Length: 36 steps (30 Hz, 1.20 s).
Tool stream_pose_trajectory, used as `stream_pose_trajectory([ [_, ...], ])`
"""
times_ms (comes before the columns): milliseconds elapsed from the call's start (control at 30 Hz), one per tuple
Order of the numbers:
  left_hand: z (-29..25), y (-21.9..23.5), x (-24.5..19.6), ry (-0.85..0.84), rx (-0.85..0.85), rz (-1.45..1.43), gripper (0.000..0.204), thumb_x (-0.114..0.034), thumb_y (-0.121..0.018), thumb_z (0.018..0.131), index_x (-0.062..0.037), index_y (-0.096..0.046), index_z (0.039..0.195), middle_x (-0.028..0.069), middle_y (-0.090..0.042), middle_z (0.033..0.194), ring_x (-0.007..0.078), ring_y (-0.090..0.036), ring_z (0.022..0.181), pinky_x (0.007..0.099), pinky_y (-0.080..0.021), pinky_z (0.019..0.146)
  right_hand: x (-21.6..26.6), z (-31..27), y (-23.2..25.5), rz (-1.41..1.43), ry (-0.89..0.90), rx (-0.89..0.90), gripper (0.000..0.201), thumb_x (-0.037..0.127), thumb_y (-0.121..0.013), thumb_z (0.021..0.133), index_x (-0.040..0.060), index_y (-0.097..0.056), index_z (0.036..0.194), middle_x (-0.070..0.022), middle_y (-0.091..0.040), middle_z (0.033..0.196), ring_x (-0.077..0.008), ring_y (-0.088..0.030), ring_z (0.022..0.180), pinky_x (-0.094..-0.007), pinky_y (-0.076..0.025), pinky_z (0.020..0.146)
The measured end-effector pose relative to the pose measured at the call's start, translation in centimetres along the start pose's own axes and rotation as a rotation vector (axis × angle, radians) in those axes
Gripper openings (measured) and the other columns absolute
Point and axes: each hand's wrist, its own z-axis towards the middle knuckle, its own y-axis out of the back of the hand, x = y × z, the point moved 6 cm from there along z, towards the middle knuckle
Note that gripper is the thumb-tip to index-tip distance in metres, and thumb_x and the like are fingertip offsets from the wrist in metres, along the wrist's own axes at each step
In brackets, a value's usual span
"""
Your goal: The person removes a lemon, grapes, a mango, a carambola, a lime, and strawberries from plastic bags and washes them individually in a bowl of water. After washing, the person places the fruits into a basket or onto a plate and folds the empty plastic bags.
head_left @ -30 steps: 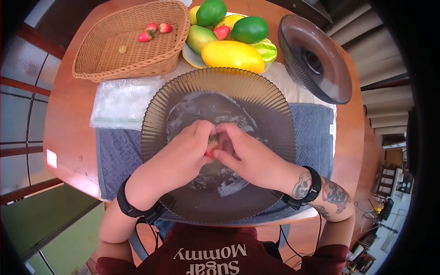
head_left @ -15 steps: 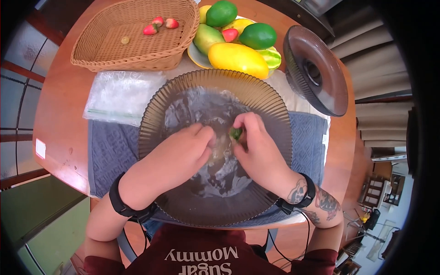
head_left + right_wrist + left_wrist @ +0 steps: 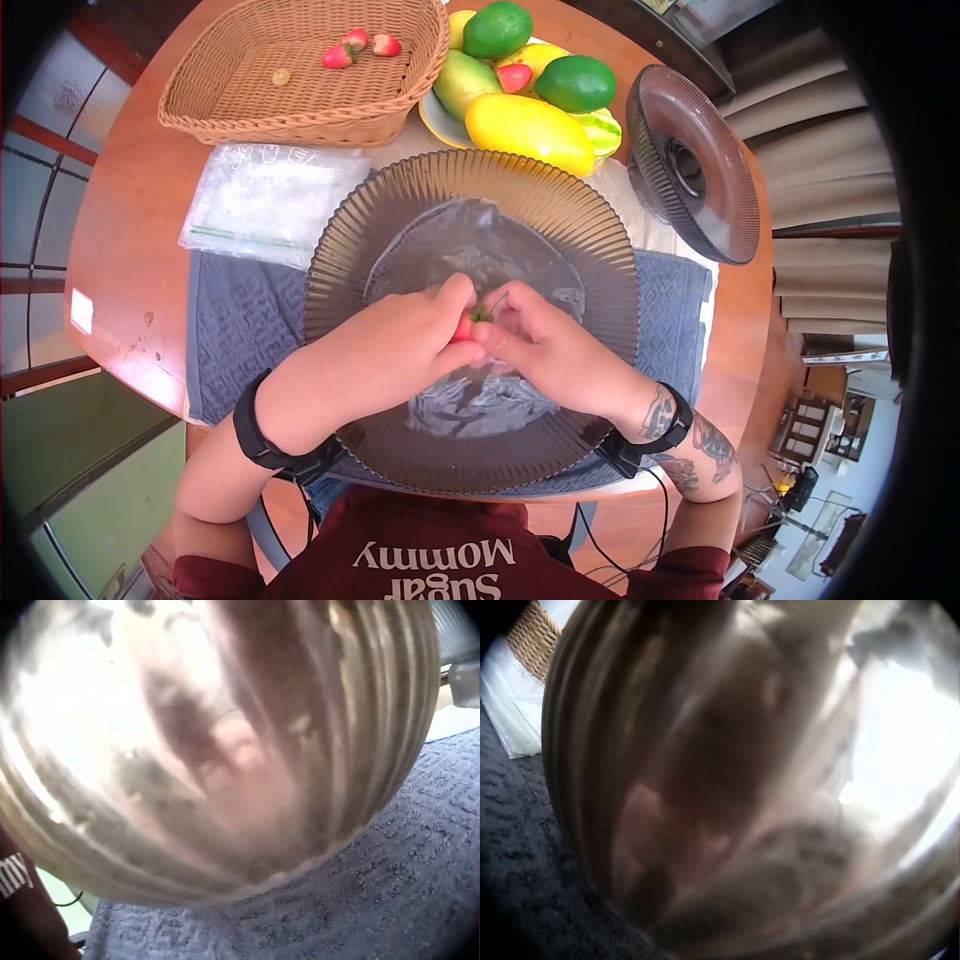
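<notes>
A red strawberry with a green leafy top (image 3: 466,325) is held between both hands above the water in a large ribbed, smoky glass bowl (image 3: 345,230). My left hand (image 3: 415,325) grips its red body with thumb and fingers. At the leafy end, the fingers of my right hand (image 3: 535,330) pinch close against it. Much of the fruit is hidden behind the fingers. Both wrist views are filled by the bowl's ribbed wall (image 3: 585,750), with blurred reflections in the glass.
Under the bowl lies a blue towel (image 3: 240,330). Behind stand a wicker basket (image 3: 225,80) with several small fruits, a clear plastic bag (image 3: 270,200), a plate of fruit with a yellow melon (image 3: 530,132), and another ribbed glass bowl (image 3: 735,170) at right.
The hands, together on a strawberry at first, parted with the leafy piece in the right hand. Now they have come back together over the bowl around a strawberry. The head view shifted slightly.
</notes>
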Motion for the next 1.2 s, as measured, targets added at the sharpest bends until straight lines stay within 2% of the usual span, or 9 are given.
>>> stream_pose_trajectory([
  [67,0.1,0.1,0.1,-0.035,-0.047,-0.003,0.03,-0.021,-0.064,0.093,-0.0021,-0.045,0.107,0.0204,-0.064,0.09,0.0433,-0.063,0.086,0.0461,-0.049,0.072,0.2,0.1,0.0,0.201,-0.04,0.012,0.023,0.025,-0.051,0.105,0.0023,-0.051,0.106,-0.0055,-0.065,0.08,-0.0128,-0.065,0.08,-0.0288,-0.05,0.069],
  [167,0.2,0.5,0.0,-0.085,-0.138,-0.025,0.029,-0.018,-0.064,0.093,-0.0026,-0.045,0.108,0.0214,-0.064,0.095,0.0429,-0.063,0.089,0.0462,-0.05,0.074,0.0,-0.1,0.9,0.13,-0.173,-0.031,0.028,0.028,-0.05,0.104,0.0007,-0.052,0.101,-0.015,-0.067,0.082,-0.0206,-0.067,0.076,-0.0324,-0.051,0.071],
  [367,0.1,1.1,0.6,0.058,-0.233,0.015,0.03,-0.018,-0.065,0.093,-0.0011,-0.044,0.107,0.0219,-0.065,0.097,0.0439,-0.064,0.092,0.0464,-0.05,0.076,0.6,-0.5,1.3,-0.467,-0.138,-0.009,0.022,0.021,-0.054,0.099,0.0017,-0.054,0.11,-0.0145,-0.067,0.091,-0.0336,-0.066,0.081,-0.0393,-0.052,0.075],
  [433,0.3,0.9,0.4,-0.018,-0.201,0.035,0.032,-0.02,-0.063,0.095,-0.0014,-0.04,0.108,0.0227,-0.065,0.092,0.0446,-0.064,0.091,0.0468,-0.05,0.076,1.8,-0.8,2.6,-0.514,0.111,-0.361,0.028,0.014,-0.06,0.093,0.0032,-0.05,0.116,-0.0169,-0.061,0.102,-0.0372,-0.064,0.092,-0.0417,-0.052,0.079],
  [567,0.5,0.3,0.5,0.005,-0.123,0.176,0.032,-0.023,-0.059,0.097,-0.0025,-0.038,0.109,0.0231,-0.065,0.088,0.044,-0.064,0.088,0.0465,-0.049,0.074,2.6,-0.6,0.5,-0.457,0.441,-0.135,0.028,0.013,-0.064,0.09,0.0033,-0.049,0.112,-0.0185,-0.058,0.105,-0.0365,-0.062,0.095,-0.042,-0.051,0.079],
  [833,0.6,0.5,0.4,0.089,-0.127,-0.16,0.023,-0.019,-0.052,0.101,-0.0015,-0.04,0.108,0.0252,-0.063,0.086,0.0433,-0.064,0.084,0.0471,-0.048,0.069,2.3,-0.5,0.7,-0.498,0.074,-0.099,0.027,0.025,-0.065,0.091,0.0012,-0.055,0.098,-0.0184,-0.066,0.081,-0.0384,-0.067,0.08,-0.0448,-0.053,0.071],
  [967,0.6,0.7,0.8,-0.087,-0.348,0.129,0.02,-0.018,-0.05,0.1,-0.0004,-0.042,0.105,0.0245,-0.063,0.081,0.0431,-0.064,0.079,0.0482,-0.048,0.067,2.0,-0.5,1.5,-0.65,0.002,-0.183,0.035,0.034,-0.064,0.091,-0.0001,-0.056,0.09,-0.0222,-0.067,0.078,-0.0411,-0.067,0.075,-0.0476,-0.053,0.067],
  [1033,0.8,-0.4,1.5,0.053,-0.108,0.375,0.021,-0.02,-0.051,0.1,0.0004,-0.045,0.102,0.0228,-0.063,0.075,0.0436,-0.063,0.072,0.0503,-0.048,0.064,1.7,-0.5,1.5,-0.682,0.008,-0.19,0.035,0.034,-0.064,0.092,-0.0003,-0.056,0.089,-0.0225,-0.067,0.078,-0.0416,-0.066,0.075,-0.0477,-0.053,0.067],
  [1200,0.3,-1.6,0.4,-0.036,0.07,0.211,0.027,-0.025,-0.049,0.101,0.0015,-0.047,0.099,0.0238,-0.062,0.072,0.0444,-0.062,0.07,0.0523,-0.048,0.064,1.8,-0.6,1.4,-0.667,0.029,-0.191,0.037,0.035,-0.064,0.092,-0.0007,-0.056,0.088,-0.0233,-0.067,0.078,-0.0428,-0.066,0.075,-0.0485,-0.052,0.067],
])
